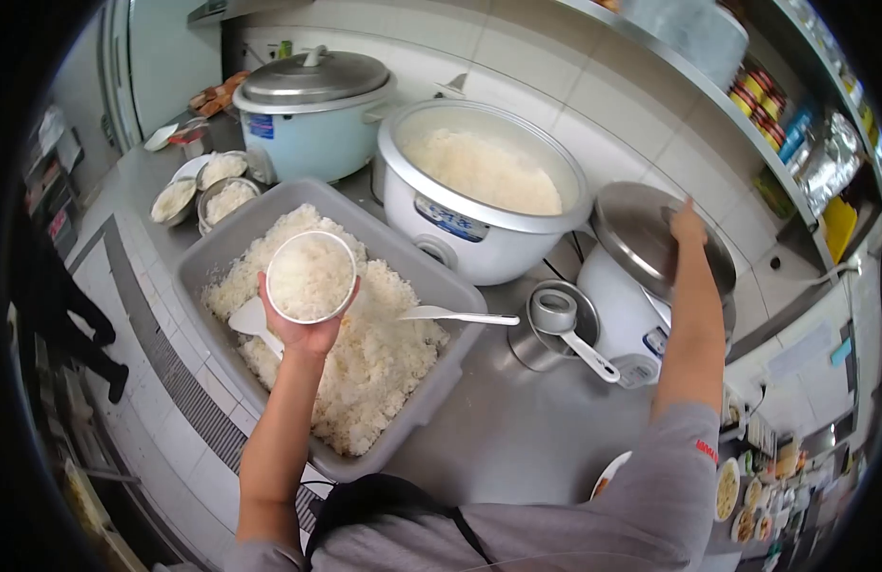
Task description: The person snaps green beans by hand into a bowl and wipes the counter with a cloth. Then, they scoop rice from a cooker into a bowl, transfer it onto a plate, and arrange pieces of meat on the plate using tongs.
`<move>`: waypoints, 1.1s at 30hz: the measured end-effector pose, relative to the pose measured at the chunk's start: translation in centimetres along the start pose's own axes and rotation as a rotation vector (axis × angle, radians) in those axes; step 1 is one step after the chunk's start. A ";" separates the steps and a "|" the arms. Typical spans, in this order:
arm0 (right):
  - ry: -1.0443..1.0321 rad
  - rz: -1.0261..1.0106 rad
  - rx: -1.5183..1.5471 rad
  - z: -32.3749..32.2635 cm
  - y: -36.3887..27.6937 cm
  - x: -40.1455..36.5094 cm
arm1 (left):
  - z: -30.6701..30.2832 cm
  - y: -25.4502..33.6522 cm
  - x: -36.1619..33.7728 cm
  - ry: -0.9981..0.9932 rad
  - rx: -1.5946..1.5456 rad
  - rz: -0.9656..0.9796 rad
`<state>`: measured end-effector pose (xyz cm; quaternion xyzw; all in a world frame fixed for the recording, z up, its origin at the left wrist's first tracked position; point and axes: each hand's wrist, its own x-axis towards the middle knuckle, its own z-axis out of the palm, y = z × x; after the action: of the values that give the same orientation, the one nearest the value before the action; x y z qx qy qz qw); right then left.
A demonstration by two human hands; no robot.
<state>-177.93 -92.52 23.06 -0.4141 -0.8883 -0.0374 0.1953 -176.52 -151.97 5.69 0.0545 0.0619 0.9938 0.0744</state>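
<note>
My left hand (308,330) holds a white bowl (351,284) filled with cooked rice (313,276), fingers wrapped round it from below. Under it lies a grey plastic tub (450,386) heaped with loose rice. One white rice paddle (256,322) rests in the tub beside my left wrist, and another paddle (460,315) lies across its right rim. Off to the right, my right hand (688,225) grips the metal lid (634,229) of a white rice cooker (612,310) near its handle. The fingertips are partly hidden.
An uncovered rice cooker (403,195) with rice inside stands behind the tub, next to a covered pale-blue cooker (312,148). Small rice bowls (174,202) sit at the left. A metal pot (536,348) holds a handled measuring cup (588,355). Overhead runs a shelf (693,91). A person (64,286) stands at far left.
</note>
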 end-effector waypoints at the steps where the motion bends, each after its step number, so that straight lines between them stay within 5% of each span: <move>1: 0.043 0.036 -0.065 0.7 1.0 0.1 | 0.0 0.1 0.0 0.028 0.008 0.006; 6: 0.180 0.171 0.073 1.3 2.9 -0.9 | 0.1 0.1 -0.2 0.058 -0.018 0.000; 12: 0.511 -0.360 0.382 -3.5 -5.4 2.3 | 0.5 0.0 0.5 0.058 -0.010 -0.035; 18: 0.282 -0.574 0.512 1.8 -24.3 0.3 | -1.5 0.4 0.6 0.058 0.029 0.022; 22: 0.145 -0.633 0.566 5.3 -31.4 -2.8 | -0.8 0.6 0.6 0.111 0.034 0.074; 33: 0.165 -0.718 0.523 8.0 -32.9 -1.6 | -1.3 0.9 1.0 0.082 0.044 0.051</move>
<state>-204.27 -113.37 18.22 -0.0121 -0.9366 0.0898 0.3383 -177.80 -152.86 4.60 0.0169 0.0852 0.9952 0.0454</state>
